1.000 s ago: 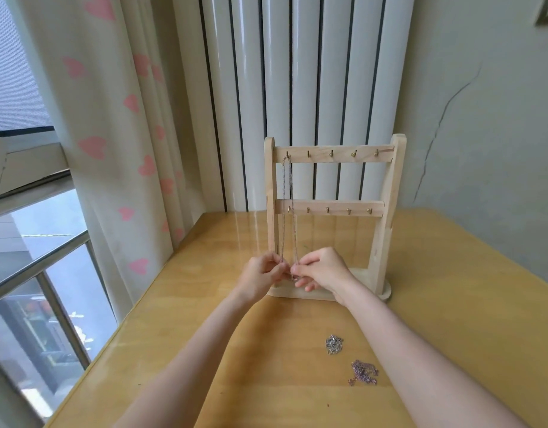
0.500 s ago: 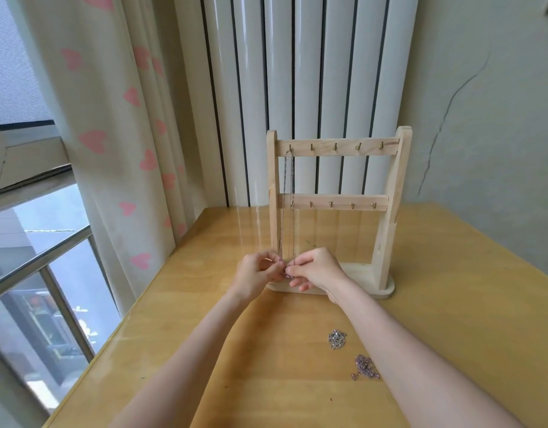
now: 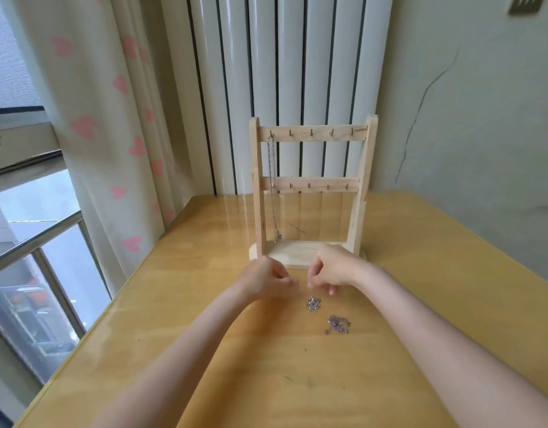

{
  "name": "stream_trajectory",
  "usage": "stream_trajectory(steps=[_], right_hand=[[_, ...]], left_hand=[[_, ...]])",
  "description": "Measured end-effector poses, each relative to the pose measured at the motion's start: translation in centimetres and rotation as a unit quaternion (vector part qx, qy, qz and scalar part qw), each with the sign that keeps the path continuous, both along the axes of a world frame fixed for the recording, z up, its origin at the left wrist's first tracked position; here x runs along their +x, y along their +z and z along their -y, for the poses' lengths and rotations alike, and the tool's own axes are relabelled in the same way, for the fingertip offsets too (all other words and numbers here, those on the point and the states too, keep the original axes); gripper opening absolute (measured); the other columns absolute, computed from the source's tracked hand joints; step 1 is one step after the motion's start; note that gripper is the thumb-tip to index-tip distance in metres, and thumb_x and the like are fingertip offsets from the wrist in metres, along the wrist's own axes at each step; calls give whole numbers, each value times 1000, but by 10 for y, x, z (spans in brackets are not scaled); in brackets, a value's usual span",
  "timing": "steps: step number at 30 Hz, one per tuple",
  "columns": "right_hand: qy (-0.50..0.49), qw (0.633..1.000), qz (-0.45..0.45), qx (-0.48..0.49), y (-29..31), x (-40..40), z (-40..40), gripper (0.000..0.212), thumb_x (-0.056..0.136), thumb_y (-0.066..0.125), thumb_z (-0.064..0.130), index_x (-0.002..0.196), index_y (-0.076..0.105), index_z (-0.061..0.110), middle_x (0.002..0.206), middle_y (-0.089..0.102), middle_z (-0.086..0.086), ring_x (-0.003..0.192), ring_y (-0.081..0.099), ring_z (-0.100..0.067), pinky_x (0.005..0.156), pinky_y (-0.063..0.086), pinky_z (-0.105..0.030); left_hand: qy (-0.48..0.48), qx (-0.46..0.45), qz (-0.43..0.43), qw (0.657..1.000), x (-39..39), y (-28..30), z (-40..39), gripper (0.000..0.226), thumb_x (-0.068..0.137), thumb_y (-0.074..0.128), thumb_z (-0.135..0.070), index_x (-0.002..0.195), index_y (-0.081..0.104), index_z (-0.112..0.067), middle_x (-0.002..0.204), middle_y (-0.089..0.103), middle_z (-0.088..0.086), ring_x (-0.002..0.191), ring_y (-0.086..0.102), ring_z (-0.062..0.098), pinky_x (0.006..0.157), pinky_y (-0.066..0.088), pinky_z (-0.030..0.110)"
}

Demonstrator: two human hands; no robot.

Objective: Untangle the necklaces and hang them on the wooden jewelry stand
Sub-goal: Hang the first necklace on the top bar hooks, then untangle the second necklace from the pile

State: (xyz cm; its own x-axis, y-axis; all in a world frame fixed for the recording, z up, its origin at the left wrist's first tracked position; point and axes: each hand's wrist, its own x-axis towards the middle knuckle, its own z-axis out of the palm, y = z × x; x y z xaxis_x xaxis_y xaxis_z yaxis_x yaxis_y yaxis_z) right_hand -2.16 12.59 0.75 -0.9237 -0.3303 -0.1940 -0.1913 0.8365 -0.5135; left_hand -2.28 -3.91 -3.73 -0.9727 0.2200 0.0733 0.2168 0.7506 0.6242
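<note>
Since one chain (image 3: 274, 186) hangs from the leftmost top hook of the stand (image 3: 309, 193), running down past the lower bar to end just above the base, I judge that necklace done and the next one due. Two more lie on the table (image 3: 173, 335) in front of the stand: a silver clump (image 3: 313, 304) and, just beside it toward me and to the right, a purple clump (image 3: 337, 324). They sit apart from each other, each bunched up on itself, so each will need teasing open before it can go on a hook. The other hooks on both bars are bare.

My hands hover low over the table, just in front of the stand's base, near each other but not touching. My left hand (image 3: 271, 278) has its fingers loosely curled and, as far as I can make out, nothing in them. My right hand (image 3: 331, 268) is bent at the wrist, knuckles up, fingertips (image 3: 331, 292) pointing down just above the silver clump, not yet on it. Both are a little blurred, so I cannot tell the finger positions finely. Both forearms reach straight ahead from my body, the right one passing close beside the purple clump.
</note>
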Motion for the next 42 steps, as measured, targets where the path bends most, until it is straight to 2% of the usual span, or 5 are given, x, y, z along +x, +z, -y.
stream_trajectory(steps=[6, 10, 19, 32, 42], right_hand=[[-20, 994, -95, -59, -45, 24, -6, 11, 74, 73, 10, 70, 69, 20, 72, 60, 4, 65, 53, -13, 56, 40, -20], [-97, 968, -87, -213, -60, 25, -12, 28, 72, 73, 3, 59, 58, 23, 62, 56, 4, 57, 49, -7, 54, 38, -17], [-123, 823, 60, -552, -64, 12, -26, 14, 80, 65, -3, 88, 61, 7, 73, 65, -4, 65, 53, -11, 57, 39, -20], [-121, 766, 77, -627, -70, 1, -29, 15, 81, 61, -6, 87, 59, 8, 62, 63, 0, 62, 51, -12, 60, 44, -19], [-78, 789, 74, -605, -70, 7, -21, 17, 84, 58, -7, 95, 57, 6, 70, 63, -1, 64, 56, -7, 61, 45, -17]], left_hand=[[30, -32, -33, 998, 25, -17, -27, 17, 83, 65, -23, 91, 70, -9, 93, 71, 8, 79, 58, 17, 64, 39, 23], [23, -7, -58, 998, 32, -22, -33, 11, 85, 60, -17, 86, 69, -12, 68, 62, -4, 68, 54, 11, 61, 37, 16], [50, 351, 18, 935, 16, -30, -50, 23, 94, 47, -7, 72, 52, -11, 63, 56, -1, 49, 52, -1, 59, 44, 16], [-12, 298, 8, 954, 16, -28, -52, 26, 84, 54, 2, 66, 52, -17, 61, 56, -1, 60, 49, 10, 66, 41, 24], [10, 461, 59, 885, 14, -27, -43, 21, 92, 46, 0, 74, 49, -12, 53, 50, -6, 51, 45, 9, 58, 41, 23]])
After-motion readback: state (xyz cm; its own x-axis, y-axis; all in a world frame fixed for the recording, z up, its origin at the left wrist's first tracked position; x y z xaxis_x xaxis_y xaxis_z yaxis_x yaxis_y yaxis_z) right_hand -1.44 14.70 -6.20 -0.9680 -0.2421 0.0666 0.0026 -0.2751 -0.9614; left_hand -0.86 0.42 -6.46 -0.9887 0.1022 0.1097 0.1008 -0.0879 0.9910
